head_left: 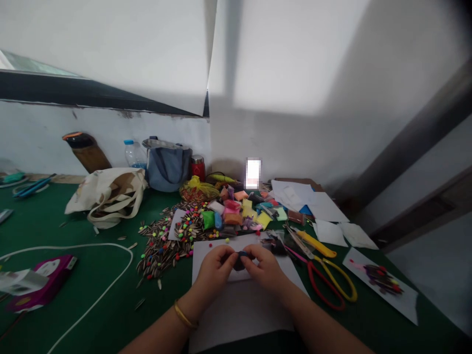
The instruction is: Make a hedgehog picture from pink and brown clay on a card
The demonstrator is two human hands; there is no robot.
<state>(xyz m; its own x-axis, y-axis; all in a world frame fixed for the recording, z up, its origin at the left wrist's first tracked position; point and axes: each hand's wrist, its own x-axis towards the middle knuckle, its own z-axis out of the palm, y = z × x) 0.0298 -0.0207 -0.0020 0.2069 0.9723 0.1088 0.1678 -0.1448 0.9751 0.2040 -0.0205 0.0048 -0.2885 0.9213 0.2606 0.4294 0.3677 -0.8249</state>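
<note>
My left hand (217,269) and my right hand (262,267) meet above a white paper sheet (239,314), pinching a small dark blue lump of modelling clay (240,261) between their fingertips. Its exact shape is mostly hidden by my fingers. A gold bangle (185,315) circles my left wrist. Close to my right hand lie red-handled scissors (324,284) and a yellow-handled pair (341,280). Left of the sheet spreads a heap of striped sunflower seeds (164,250) dotted with coloured beads.
Behind my hands, several coloured clay packets (232,216) crowd the green table (99,275). Other items are a yellow utility knife (317,244), loose paper sheets (309,201), a seed-and-clay picture on paper (381,282), a canvas bag (110,196), a blue bag (167,167) and a white cord (92,290).
</note>
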